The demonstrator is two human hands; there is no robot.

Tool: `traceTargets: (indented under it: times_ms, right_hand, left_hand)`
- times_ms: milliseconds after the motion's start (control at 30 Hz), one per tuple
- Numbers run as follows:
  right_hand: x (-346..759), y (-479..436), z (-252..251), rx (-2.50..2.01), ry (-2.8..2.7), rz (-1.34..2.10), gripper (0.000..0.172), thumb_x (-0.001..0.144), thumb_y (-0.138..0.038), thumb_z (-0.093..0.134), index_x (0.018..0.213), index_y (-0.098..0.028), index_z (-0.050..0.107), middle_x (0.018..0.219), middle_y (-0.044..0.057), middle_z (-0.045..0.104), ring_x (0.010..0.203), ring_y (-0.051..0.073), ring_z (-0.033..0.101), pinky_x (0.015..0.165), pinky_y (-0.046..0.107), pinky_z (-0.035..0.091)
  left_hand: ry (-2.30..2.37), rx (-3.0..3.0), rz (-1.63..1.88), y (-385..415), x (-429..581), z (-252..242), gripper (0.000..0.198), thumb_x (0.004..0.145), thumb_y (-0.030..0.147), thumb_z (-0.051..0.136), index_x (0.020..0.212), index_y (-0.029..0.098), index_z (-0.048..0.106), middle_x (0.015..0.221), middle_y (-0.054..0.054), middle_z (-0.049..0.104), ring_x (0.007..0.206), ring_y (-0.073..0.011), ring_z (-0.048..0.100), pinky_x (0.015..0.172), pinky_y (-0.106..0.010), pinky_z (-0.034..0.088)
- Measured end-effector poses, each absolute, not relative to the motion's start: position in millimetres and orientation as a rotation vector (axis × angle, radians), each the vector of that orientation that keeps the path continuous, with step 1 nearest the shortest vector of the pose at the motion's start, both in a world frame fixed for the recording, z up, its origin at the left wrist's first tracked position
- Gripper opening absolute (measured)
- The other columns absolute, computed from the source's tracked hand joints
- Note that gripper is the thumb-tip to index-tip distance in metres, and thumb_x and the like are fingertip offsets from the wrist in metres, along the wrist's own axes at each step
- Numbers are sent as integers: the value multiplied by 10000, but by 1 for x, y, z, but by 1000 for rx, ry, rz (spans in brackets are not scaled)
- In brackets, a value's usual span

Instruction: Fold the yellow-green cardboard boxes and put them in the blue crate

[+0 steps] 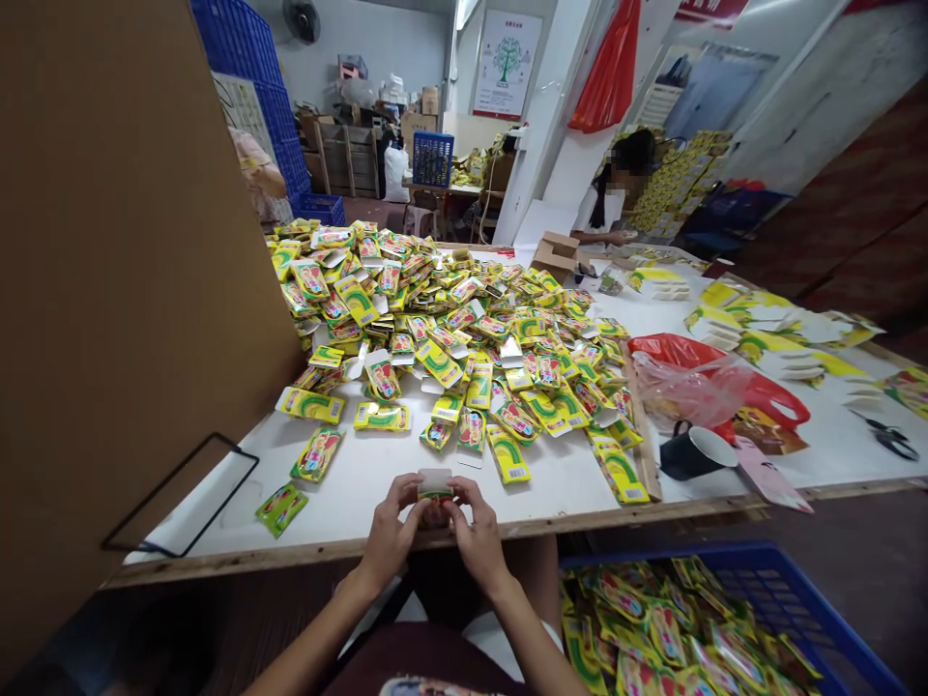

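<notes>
At the table's front edge, my left hand (394,523) and my right hand (474,527) grip a small printed carton (435,486) between them, thumbs toward me and fingers behind. Its pale top flap stands up, and the lower part is partly hidden by my thumbs. Beyond my hands spreads a large heap of yellow and green cartons (435,362), several with white flaps raised. One loose carton (317,454) lies to the left of my hands. Nearer the edge on that side is a flat green packet (281,508).
A cardboard wall (145,242) rises at left beside a black metal frame (217,493). To the right are a wooden strip (642,435), dark mug (696,452), red plastic bag (768,391) and scissors (888,437). Below stands a blue crate (804,590) of packets. A person (605,198) sits across.
</notes>
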State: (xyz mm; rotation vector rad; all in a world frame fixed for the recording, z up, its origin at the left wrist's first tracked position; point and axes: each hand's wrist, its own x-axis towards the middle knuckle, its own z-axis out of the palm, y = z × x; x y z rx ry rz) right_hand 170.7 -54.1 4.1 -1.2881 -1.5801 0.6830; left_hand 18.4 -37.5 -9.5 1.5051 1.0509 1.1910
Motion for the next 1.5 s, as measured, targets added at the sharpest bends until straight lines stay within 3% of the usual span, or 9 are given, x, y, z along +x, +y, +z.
traceTargets:
  times_ms: [100,200,367,500,600,933,1033,1333,1500]
  right_hand:
    - [172,-40,9,-1265,-1682,704,179,869,-196,454,941,-209,617,892,46,641,852,182,593,755,292,473]
    - [171,-26,14,-1239,-1676,709,179,867,-219,470,835,-204,646,831,42,648,819,184,602,754,298,477]
    - [169,-22,11,-1238,-1522,708,197,851,-213,499,1020,-206,601,888,43,655,835,177,620,761,299,497]
    - [170,-28,14,-1186,-1637,725,150,830,-236,552,938,-209,653,931,57,664,894,190,610,785,309,495]
    - [170,-31,21,-1172,-1638,725,160,838,-249,555,951,-209,661,947,63,673,906,191,612,801,320,493]
    - [168,-20,25,-1357,-1612,692,157,824,-266,550,903,-180,654,774,23,666,698,161,582,676,269,471]
    - [168,-19,27,-1331,-1579,756,149,831,-271,539,867,-178,649,770,21,666,708,162,595,679,265,474]
    - [164,-26,14,-1237,-1492,868,140,816,-255,559,857,-189,675,824,37,695,776,180,634,726,295,501]
    - [198,-39,45,-1362,-1500,702,160,822,-268,525,810,-192,666,816,54,689,803,202,626,740,311,490]
  left_hand:
    - [1053,1573,1168,-32,22,-6,164,871,277,472,941,196,596,933,-54,656,876,-182,624,816,-319,497]
    - [1081,1622,1240,-26,25,-4,169,873,254,461,911,195,614,984,-64,648,985,-201,594,906,-350,454]
    - [1099,1531,1345,-26,29,-10,209,871,218,452,1066,206,526,1051,-61,637,1014,-187,599,902,-344,469]
    - [1117,1575,1324,-30,27,-11,245,870,230,459,1108,213,513,1081,-58,635,1047,-189,588,936,-354,449]
    - [1074,1602,1264,-32,24,-3,211,860,265,483,1038,205,578,1095,-65,638,1061,-204,576,944,-361,442]
    - [1193,1450,1258,-19,30,15,194,807,326,550,913,177,615,814,-25,654,736,-160,603,714,-274,491]
    - [1155,1399,1251,-15,30,14,175,804,319,551,866,170,620,771,-15,645,724,-154,597,686,-258,488]
    - [1057,1397,1252,-28,24,-9,189,831,302,535,924,183,648,961,-60,661,949,-201,610,857,-343,485]
    - [1062,1439,1254,-14,26,-2,264,842,338,517,1060,194,552,1030,-74,641,931,-189,622,818,-338,501]
